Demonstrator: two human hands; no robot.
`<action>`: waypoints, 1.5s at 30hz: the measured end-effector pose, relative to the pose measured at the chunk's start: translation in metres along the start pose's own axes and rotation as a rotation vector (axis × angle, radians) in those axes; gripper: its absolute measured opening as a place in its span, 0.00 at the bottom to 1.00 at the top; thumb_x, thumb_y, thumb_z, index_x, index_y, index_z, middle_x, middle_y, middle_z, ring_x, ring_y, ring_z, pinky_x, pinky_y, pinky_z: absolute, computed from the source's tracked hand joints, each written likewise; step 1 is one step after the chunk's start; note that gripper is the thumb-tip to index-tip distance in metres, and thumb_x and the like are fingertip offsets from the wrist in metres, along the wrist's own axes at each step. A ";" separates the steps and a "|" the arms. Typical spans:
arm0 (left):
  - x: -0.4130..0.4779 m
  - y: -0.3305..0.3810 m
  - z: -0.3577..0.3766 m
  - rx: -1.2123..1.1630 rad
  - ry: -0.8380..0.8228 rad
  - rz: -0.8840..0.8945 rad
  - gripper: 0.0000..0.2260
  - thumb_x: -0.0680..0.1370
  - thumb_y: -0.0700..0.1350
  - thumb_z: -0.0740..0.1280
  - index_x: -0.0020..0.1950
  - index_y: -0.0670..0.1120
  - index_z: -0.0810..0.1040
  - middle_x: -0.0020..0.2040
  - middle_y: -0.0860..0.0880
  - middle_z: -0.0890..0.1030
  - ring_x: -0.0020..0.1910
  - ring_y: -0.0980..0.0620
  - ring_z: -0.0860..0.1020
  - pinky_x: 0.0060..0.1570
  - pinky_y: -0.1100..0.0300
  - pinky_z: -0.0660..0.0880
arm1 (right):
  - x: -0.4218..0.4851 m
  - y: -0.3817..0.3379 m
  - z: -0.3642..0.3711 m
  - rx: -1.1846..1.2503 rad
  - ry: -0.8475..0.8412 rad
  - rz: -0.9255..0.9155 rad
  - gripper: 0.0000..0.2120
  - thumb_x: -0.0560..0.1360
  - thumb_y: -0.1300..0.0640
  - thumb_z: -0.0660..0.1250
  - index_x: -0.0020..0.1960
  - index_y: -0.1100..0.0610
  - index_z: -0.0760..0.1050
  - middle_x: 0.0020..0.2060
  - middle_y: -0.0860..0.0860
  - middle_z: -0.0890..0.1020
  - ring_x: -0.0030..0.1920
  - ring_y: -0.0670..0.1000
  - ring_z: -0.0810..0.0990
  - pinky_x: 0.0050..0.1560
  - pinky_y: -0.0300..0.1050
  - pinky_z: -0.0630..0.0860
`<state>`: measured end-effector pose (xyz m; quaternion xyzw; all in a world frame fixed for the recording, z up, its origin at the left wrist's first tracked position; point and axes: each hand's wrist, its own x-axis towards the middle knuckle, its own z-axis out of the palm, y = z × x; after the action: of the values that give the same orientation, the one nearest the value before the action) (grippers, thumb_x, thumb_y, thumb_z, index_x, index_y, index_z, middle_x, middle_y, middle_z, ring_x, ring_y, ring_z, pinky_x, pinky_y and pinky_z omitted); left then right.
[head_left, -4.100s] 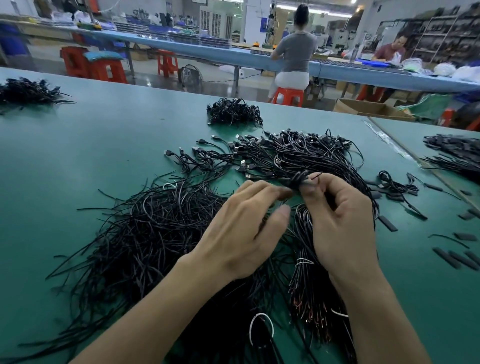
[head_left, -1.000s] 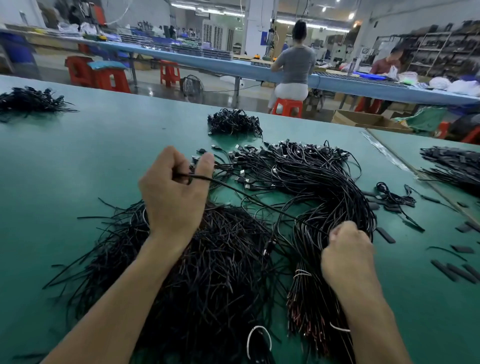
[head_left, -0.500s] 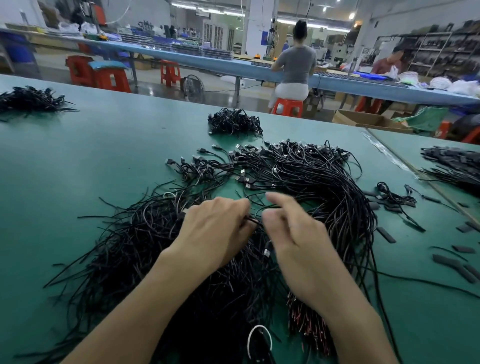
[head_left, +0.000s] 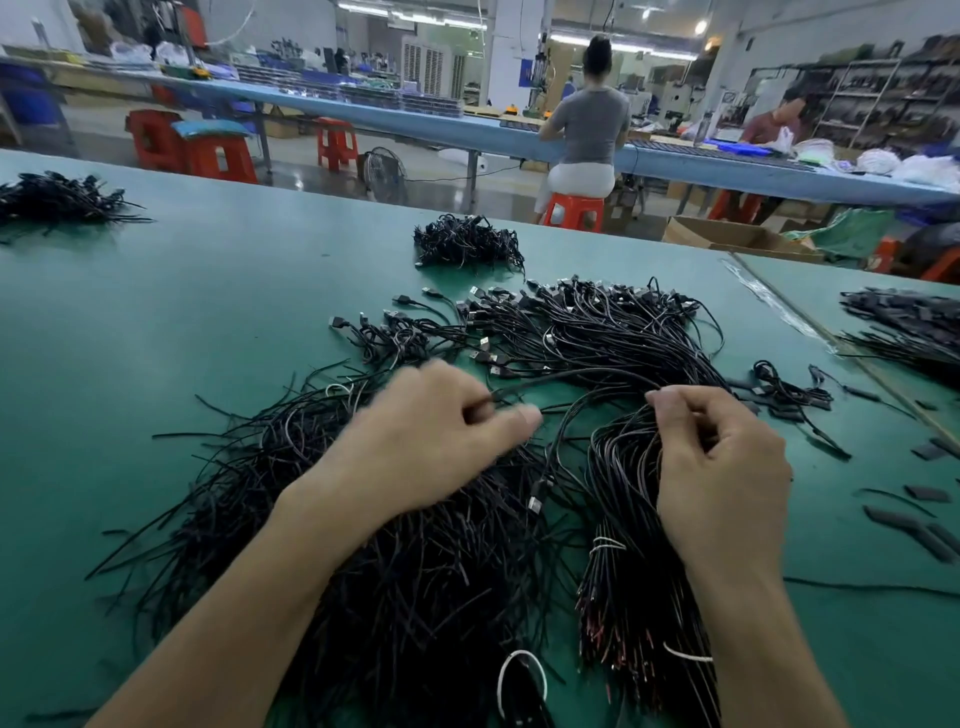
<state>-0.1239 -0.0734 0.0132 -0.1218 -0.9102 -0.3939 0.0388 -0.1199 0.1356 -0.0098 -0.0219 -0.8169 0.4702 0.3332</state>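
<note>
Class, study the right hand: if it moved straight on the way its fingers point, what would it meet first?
Probably the heap of USB cables just beyond the right hand; its fingers aim there, though depth is unclear.

No writing we can read

We find no legible text, brand, number or sign anywhere. Behind the long blue table (head_left: 415, 123), a blue plate (head_left: 525, 73) hangs on the white pillar (head_left: 511, 31), too small and blurred for us to make out. In front of that table, the black cables (head_left: 597, 332) and their plugs show no print we can read.
</note>
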 end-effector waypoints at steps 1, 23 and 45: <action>-0.003 0.005 -0.001 -0.110 -0.244 -0.001 0.24 0.72 0.69 0.61 0.30 0.49 0.72 0.24 0.57 0.68 0.20 0.58 0.63 0.22 0.66 0.63 | 0.001 0.002 0.000 0.016 -0.006 0.015 0.07 0.80 0.53 0.66 0.44 0.49 0.80 0.29 0.43 0.78 0.29 0.39 0.74 0.30 0.31 0.69; -0.002 0.007 0.029 -0.544 -0.262 -0.038 0.28 0.85 0.56 0.53 0.30 0.46 0.78 0.20 0.50 0.70 0.17 0.54 0.66 0.19 0.67 0.64 | -0.006 -0.024 -0.002 0.183 -0.505 -0.113 0.10 0.78 0.49 0.66 0.39 0.49 0.81 0.31 0.45 0.82 0.30 0.46 0.77 0.32 0.39 0.74; -0.004 0.012 0.028 -0.571 -0.302 -0.025 0.28 0.85 0.57 0.53 0.31 0.47 0.80 0.22 0.49 0.75 0.22 0.52 0.75 0.28 0.61 0.75 | -0.007 -0.029 -0.005 0.226 -0.466 -0.154 0.06 0.70 0.50 0.75 0.37 0.50 0.81 0.26 0.41 0.78 0.26 0.40 0.72 0.28 0.28 0.66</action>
<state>-0.1163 -0.0457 0.0019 -0.1738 -0.7597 -0.6114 -0.1372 -0.1032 0.1211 0.0107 0.1866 -0.8131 0.5241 0.1715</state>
